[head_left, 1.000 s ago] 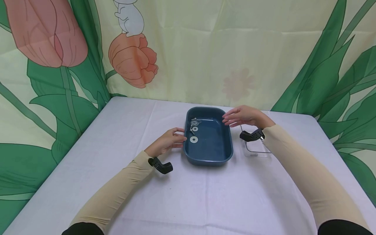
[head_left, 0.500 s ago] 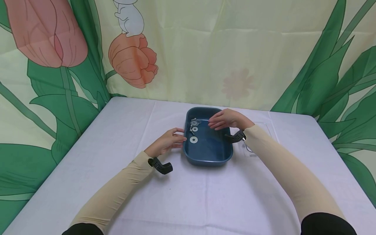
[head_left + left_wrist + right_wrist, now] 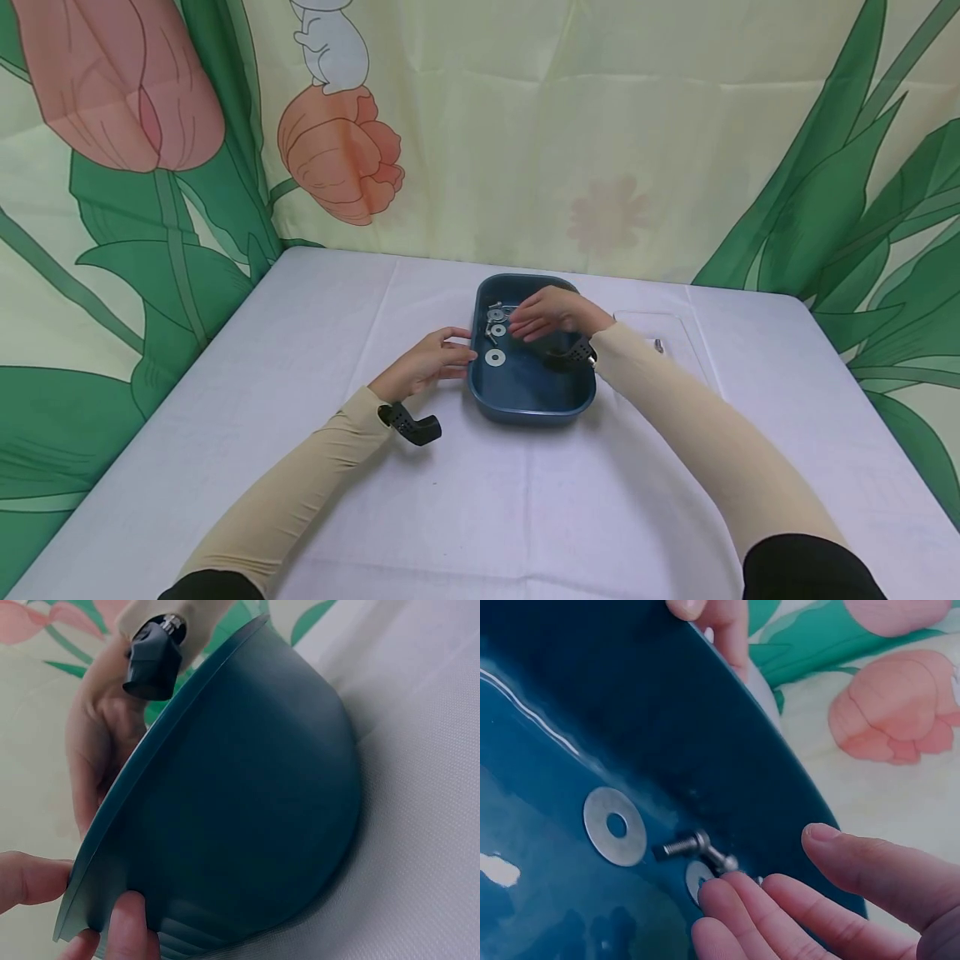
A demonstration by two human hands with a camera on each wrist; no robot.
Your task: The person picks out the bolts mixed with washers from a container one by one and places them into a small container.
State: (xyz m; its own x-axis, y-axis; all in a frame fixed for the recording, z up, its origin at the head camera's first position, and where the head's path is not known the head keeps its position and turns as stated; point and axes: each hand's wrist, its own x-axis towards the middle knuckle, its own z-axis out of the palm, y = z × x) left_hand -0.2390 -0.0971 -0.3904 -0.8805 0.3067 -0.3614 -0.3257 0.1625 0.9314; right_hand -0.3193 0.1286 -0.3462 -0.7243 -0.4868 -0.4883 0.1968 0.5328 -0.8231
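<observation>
A deep blue rectangular tray [image 3: 534, 412] stands on the table with metal washers and bolts along its left side. My left hand [image 3: 427, 360] holds the tray's left rim; in the left wrist view one fingertip [image 3: 52, 881] is at the rim and others lie on the outer wall. My right hand [image 3: 551, 312] is over the tray, fingers loosely extended and apart from the thumb, nothing visibly held. In the right wrist view its fingertips are close to a small washer [image 3: 697, 879] and bolts [image 3: 720, 859]; contact cannot be told. A large washer [image 3: 615, 827] lies apart from them.
Right of the tray, a clear flat plastic piece [image 3: 678, 329] lies partly under the right forearm, with a small metal part [image 3: 658, 346] on it. The table has a white cloth [image 3: 420, 517]. A flowered curtain [image 3: 487, 125] hangs behind.
My right hand has moved left, from the tray's right rim to above the small hardware inside. The left hand has stayed at the left rim. The hardware looks unmoved.
</observation>
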